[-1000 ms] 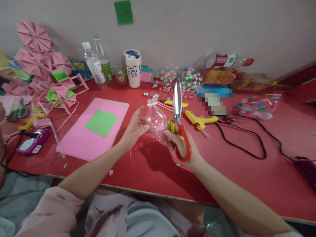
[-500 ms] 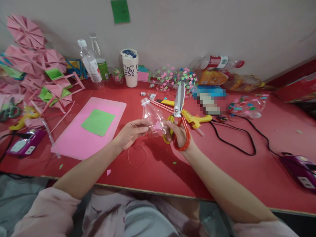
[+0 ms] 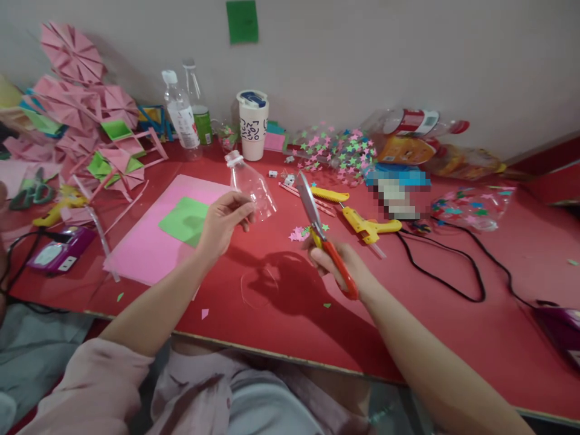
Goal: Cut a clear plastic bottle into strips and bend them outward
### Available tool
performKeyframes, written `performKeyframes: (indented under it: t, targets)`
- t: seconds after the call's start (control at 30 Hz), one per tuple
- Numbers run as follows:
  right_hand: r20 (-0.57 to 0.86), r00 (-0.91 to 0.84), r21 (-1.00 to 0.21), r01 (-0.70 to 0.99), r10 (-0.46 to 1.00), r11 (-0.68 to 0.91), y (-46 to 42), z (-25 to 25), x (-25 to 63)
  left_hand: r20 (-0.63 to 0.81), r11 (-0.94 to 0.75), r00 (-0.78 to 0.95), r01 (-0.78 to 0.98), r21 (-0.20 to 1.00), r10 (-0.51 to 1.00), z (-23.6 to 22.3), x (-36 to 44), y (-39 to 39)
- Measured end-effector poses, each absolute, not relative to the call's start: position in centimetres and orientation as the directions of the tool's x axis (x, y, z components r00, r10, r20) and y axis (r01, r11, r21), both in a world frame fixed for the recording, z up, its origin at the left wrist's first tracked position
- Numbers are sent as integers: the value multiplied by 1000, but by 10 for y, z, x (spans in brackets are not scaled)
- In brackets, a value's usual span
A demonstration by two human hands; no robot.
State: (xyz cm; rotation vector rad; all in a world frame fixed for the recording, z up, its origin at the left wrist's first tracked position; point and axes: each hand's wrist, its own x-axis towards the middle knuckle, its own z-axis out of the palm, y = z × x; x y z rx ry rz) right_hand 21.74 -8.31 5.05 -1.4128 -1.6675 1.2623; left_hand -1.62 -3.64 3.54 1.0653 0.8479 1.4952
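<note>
My left hand grips the clear top part of a cut plastic bottle, its neck tilted up and to the left above the table. In my right hand are large scissors with red and yellow handles, blades pointing up and away; the blades look closed together. A small pile of pink and green paper stars lies on the table just beyond my right hand. Below and between the hands, a thin clear ring rests on the red table.
A yellow glue gun with a black cord lies right of the scissors, near a yellow utility knife. Pink paper sheets are at left. Bottles, a white tumbler and star-filled containers line the wall.
The bottle top has moved left and away from the scissors in my left hand. My right hand has turned the scissors to the left. The star pile now shows on the table.
</note>
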Motion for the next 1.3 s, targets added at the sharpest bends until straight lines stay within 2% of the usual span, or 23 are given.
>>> performKeyframes:
  t: [0.13,0.23,0.33,0.5,0.67,0.9,1.1,1.3]
  targets:
    - [-217,-382,-856,517,899,13,-85,44,218,129,-154,-87,-446,881,988,38,-21,-31]
    - [-298,-396,-814,580,869,-15,-86,37,219,61,-101,-95,-521,848,994,39,-23,-29]
    - [-313,-401,-794,608,861,-5,-87,33,220,19,-65,-88,-546,836,996,40,-22,-31]
    - [-302,-427,-813,583,852,5,-90,33,218,69,-97,-80,-444,891,994,41,-16,-39]
    - [-322,-413,-827,561,852,-40,-92,35,215,139,-124,29,-301,945,990,39,-14,-42]
    - [-393,-412,-835,535,822,-130,-92,41,214,121,-78,131,-299,951,984,42,-19,-42]
    - [-383,-447,-827,555,809,-85,-93,44,212,130,-115,33,-299,947,991,43,-17,-43]
    - [-406,-415,-808,579,814,-108,-95,42,209,151,-152,-24,-254,955,988,40,-12,-46]
